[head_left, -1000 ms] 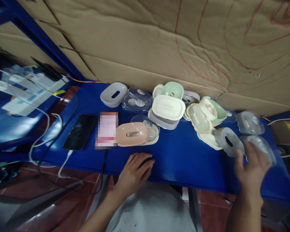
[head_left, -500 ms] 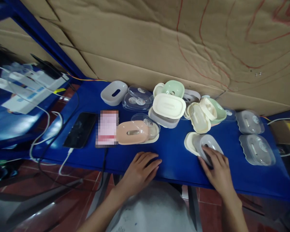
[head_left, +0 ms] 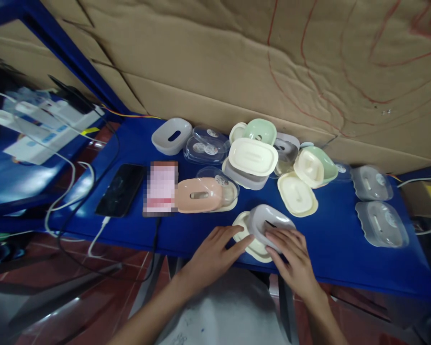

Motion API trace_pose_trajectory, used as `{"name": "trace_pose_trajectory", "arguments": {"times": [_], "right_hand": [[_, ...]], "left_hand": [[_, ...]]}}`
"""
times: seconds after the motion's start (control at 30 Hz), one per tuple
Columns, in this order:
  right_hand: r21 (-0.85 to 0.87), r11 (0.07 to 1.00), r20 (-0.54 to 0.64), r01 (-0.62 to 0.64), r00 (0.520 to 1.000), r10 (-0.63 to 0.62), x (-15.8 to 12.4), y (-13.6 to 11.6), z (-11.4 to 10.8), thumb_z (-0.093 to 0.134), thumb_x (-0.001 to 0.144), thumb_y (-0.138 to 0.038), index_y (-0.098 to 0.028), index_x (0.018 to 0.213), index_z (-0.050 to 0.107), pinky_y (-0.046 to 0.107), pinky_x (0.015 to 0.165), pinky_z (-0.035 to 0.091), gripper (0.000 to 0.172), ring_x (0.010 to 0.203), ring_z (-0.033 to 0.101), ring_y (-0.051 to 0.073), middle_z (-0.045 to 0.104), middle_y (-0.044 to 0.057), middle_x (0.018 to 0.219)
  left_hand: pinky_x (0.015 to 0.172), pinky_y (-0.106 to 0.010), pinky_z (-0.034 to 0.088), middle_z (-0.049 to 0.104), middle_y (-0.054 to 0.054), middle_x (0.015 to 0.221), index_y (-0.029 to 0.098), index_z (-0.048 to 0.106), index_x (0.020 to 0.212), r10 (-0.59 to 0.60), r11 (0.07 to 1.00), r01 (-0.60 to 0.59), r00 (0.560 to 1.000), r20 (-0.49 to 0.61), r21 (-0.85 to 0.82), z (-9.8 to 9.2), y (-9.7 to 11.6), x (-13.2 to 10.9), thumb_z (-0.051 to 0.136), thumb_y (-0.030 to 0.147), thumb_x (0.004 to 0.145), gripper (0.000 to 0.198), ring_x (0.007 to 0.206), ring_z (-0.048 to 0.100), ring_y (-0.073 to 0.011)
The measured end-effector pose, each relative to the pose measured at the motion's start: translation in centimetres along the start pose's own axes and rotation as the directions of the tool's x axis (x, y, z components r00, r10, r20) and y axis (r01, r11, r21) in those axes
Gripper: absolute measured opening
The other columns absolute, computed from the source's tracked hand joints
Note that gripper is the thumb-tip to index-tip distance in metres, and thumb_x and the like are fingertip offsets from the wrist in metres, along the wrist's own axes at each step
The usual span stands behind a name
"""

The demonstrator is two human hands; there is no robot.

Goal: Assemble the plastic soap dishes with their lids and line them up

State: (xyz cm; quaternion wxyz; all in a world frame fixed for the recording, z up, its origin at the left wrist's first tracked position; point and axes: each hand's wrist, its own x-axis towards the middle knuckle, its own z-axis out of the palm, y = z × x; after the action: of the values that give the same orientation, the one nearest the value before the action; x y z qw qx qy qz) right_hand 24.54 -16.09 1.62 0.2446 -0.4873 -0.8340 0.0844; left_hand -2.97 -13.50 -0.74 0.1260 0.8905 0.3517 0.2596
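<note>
My right hand (head_left: 289, 254) has its fingers hooked into the slot of a grey plastic soap dish tray (head_left: 267, 215), gripping it. The tray overlaps a cream base (head_left: 257, 250) at the front of the table. My left hand (head_left: 222, 247) is open, fingers apart, with its fingertips over the left part of that base; whether they touch it I cannot tell. Behind my right hand lies another cream base (head_left: 297, 194). To the left, a peach soap dish tray (head_left: 187, 195) rests beside a clear lid (head_left: 215, 179).
Cream, green and grey dish parts (head_left: 253, 155) are piled at the back. Two finished-looking grey dishes with clear lids (head_left: 382, 223) stand at the right. At the left lie a black phone (head_left: 120, 190), a blurred-screen phone (head_left: 161, 187), cables and a power strip (head_left: 53, 136).
My right hand has brought the grey tray and a cream base leftward, in front of me. My left hand has shifted right to meet them. Cream parts behind have slid apart.
</note>
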Motion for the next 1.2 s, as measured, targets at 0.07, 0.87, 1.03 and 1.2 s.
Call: {"name": "trace_pose_trajectory", "arguments": {"times": [0.07, 0.87, 1.03, 1.2], "right_hand": [[0.011, 0.999, 0.059, 0.045, 0.997, -0.046, 0.5, -0.9, 0.6, 0.061, 0.105, -0.019, -0.030, 0.147, 0.060, 0.046, 0.116, 0.043, 0.043, 0.130, 0.068, 0.022, 0.074, 0.003, 0.138], [-0.036, 0.995, 0.003, 0.095, 0.996, -0.094, 0.4, -1.9, 2.8, 0.065, 0.103, -0.024, -0.024, 0.159, 0.049, 0.061, 0.133, 0.031, 0.058, 0.156, 0.044, 0.028, 0.061, 0.009, 0.156], [0.002, 1.000, -0.098, 0.025, 0.995, -0.025, 1.2, -2.2, 3.1, 0.064, 0.103, -0.021, -0.029, 0.155, 0.053, 0.059, 0.131, 0.031, 0.054, 0.153, 0.048, 0.029, 0.062, 0.007, 0.155], [0.081, 0.997, -0.183, -0.001, 0.983, 0.016, 2.5, -2.8, 2.6, 0.064, 0.103, -0.022, -0.032, 0.162, 0.045, 0.058, 0.126, 0.039, 0.063, 0.154, 0.047, 0.031, 0.051, 0.009, 0.164]], "left_hand": [[0.096, -0.048, 0.062, 0.061, -0.017, 0.146, 0.026, 0.051, 0.154, -0.024, 0.999, 0.026, 0.998, -0.061, 0.031, -0.1, 0.0, -0.3, 0.063, 0.017, 0.105, 0.052, 0.124, 0.066, -0.0305], [0.121, -0.061, 0.042, 0.060, -0.012, 0.157, 0.026, 0.060, 0.147, -0.102, 0.946, 0.161, 0.972, -0.213, 0.282, -6.0, -4.0, 3.3, 0.073, 0.024, 0.100, 0.049, 0.147, 0.054, -0.0379], [0.118, -0.058, 0.048, 0.068, -0.013, 0.147, 0.021, 0.067, 0.139, -0.088, 0.956, 0.135, 0.979, -0.186, 0.262, -5.5, -6.0, 4.9, 0.066, 0.020, 0.104, 0.035, 0.141, 0.062, -0.0346], [0.119, -0.053, 0.049, 0.074, -0.009, 0.139, 0.020, 0.067, 0.138, 0.038, 0.966, 0.035, 0.960, -0.276, 0.258, -5.3, -4.3, 4.3, 0.074, 0.019, 0.100, 0.039, 0.137, 0.064, -0.0304]]}}
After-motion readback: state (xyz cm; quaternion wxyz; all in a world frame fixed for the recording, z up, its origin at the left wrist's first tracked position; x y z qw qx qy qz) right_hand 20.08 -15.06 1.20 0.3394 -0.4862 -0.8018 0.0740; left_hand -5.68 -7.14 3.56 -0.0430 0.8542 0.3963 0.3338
